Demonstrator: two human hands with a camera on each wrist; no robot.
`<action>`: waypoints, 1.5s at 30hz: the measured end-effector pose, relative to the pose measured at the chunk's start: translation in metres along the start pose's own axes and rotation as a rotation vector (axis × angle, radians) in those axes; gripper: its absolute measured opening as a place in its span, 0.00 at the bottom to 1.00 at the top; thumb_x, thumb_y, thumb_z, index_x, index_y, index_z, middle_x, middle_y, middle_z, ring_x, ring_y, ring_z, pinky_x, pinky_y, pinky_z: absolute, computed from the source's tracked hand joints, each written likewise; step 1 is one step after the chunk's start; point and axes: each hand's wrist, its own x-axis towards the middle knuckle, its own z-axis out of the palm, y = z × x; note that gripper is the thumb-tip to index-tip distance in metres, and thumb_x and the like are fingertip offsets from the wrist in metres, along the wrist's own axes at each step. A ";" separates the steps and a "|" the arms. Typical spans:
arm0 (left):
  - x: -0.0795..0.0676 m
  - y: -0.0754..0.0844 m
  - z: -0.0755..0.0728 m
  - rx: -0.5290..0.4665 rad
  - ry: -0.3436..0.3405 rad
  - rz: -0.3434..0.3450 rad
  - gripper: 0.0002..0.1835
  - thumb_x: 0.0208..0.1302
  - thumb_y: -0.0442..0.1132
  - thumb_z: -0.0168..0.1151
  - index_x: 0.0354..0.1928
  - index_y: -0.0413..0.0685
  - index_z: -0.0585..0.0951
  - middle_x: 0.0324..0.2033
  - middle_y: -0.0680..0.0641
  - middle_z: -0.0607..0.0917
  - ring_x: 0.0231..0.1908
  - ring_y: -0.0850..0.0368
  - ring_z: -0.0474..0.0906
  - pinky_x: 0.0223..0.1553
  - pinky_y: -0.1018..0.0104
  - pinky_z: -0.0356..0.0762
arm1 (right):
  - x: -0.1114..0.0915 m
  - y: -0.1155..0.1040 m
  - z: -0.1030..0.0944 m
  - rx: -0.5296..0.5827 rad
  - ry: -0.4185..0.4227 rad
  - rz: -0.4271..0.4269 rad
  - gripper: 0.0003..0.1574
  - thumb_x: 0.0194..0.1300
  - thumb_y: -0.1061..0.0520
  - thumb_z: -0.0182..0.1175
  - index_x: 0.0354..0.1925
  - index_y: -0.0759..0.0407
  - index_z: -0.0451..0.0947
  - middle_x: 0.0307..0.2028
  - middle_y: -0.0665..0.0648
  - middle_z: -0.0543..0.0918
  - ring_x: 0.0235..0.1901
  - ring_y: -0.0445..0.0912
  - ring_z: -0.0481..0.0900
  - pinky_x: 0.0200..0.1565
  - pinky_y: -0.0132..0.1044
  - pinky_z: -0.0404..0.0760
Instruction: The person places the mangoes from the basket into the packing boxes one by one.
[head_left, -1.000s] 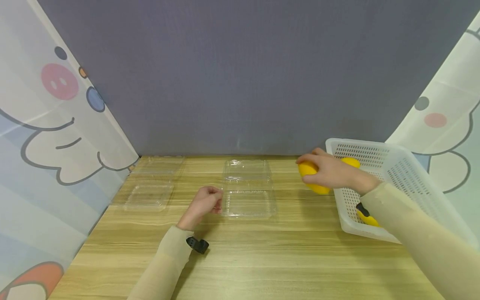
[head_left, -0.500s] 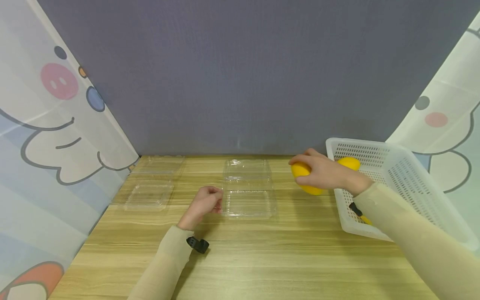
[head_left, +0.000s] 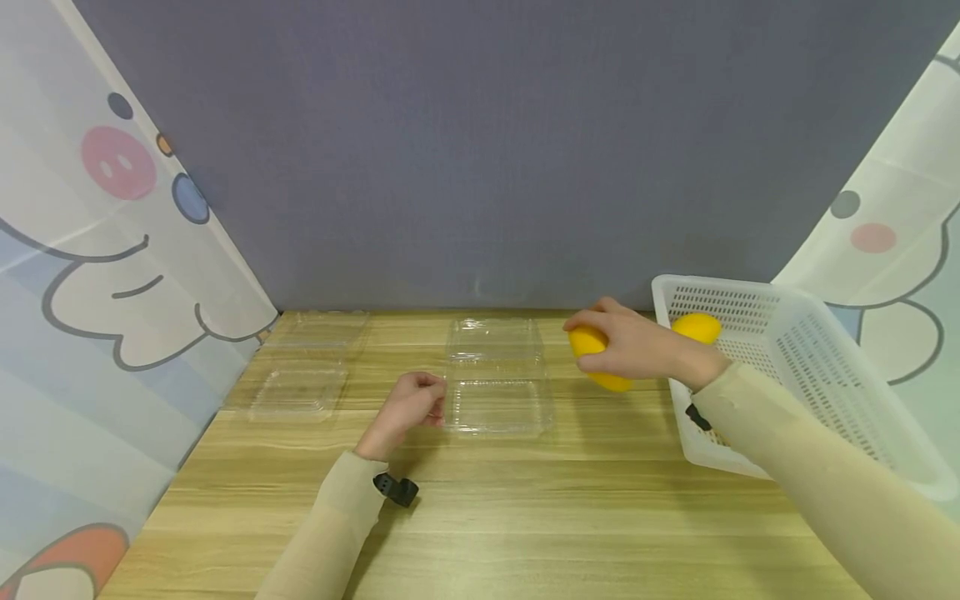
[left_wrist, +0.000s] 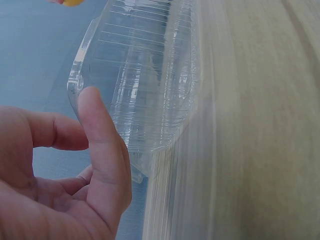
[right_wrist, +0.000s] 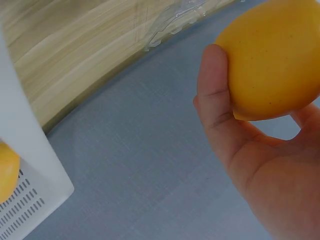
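Two cream sleeves reach over a wood-grained counter, each with a black band showing at the wrist, behind the fingers. Left hand: thumb and index finger pinch the rim of a clear plastic container at its near half. Container: hinged wide open on the counter, near half just to the right of these fingers, far half beyond them, away from the person. Right hand: fingers and thumb grip a yellow lemon-shaped fruit, held tilted above the counter, to the right of the container and apart from it; yellow shows between finger and thumb and again below the hand.

To the right of the right fingers, under the sleeve: a white perforated basket, with another yellow fruit inside, near its far left corner. Well to the left of the left fingers: a second clear container, likewise open, one half nearer and one farther. Beyond all the fingers, a grey panel rises behind the counter, flanked by a left curtain and a right curtain, both printed with pale cartoon figures.
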 end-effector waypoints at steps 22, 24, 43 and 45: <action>0.000 0.001 0.000 0.003 0.000 0.010 0.18 0.76 0.36 0.53 0.57 0.26 0.74 0.35 0.38 0.79 0.27 0.55 0.76 0.31 0.64 0.85 | 0.013 -0.016 0.008 0.000 -0.016 -0.028 0.37 0.60 0.47 0.61 0.68 0.48 0.74 0.56 0.60 0.71 0.42 0.51 0.74 0.37 0.43 0.76; 0.000 0.001 0.000 0.005 0.000 0.006 0.18 0.76 0.36 0.53 0.57 0.26 0.74 0.35 0.38 0.79 0.27 0.55 0.76 0.31 0.64 0.85 | 0.015 -0.018 0.009 -0.001 -0.014 -0.029 0.38 0.59 0.47 0.61 0.69 0.48 0.73 0.56 0.59 0.71 0.42 0.51 0.74 0.37 0.42 0.75; -0.001 0.000 0.001 -0.004 -0.005 0.009 0.18 0.76 0.35 0.54 0.57 0.26 0.74 0.36 0.37 0.79 0.27 0.55 0.77 0.31 0.63 0.85 | 0.027 -0.032 0.022 0.026 -0.020 -0.088 0.38 0.58 0.48 0.60 0.68 0.46 0.73 0.59 0.60 0.70 0.43 0.51 0.74 0.37 0.42 0.78; -0.001 0.000 0.001 -0.003 -0.005 0.011 0.17 0.76 0.35 0.53 0.57 0.26 0.74 0.36 0.38 0.78 0.26 0.55 0.77 0.30 0.64 0.85 | 0.028 -0.034 0.023 0.031 -0.030 -0.087 0.39 0.58 0.47 0.61 0.69 0.46 0.72 0.60 0.60 0.69 0.43 0.51 0.75 0.37 0.42 0.78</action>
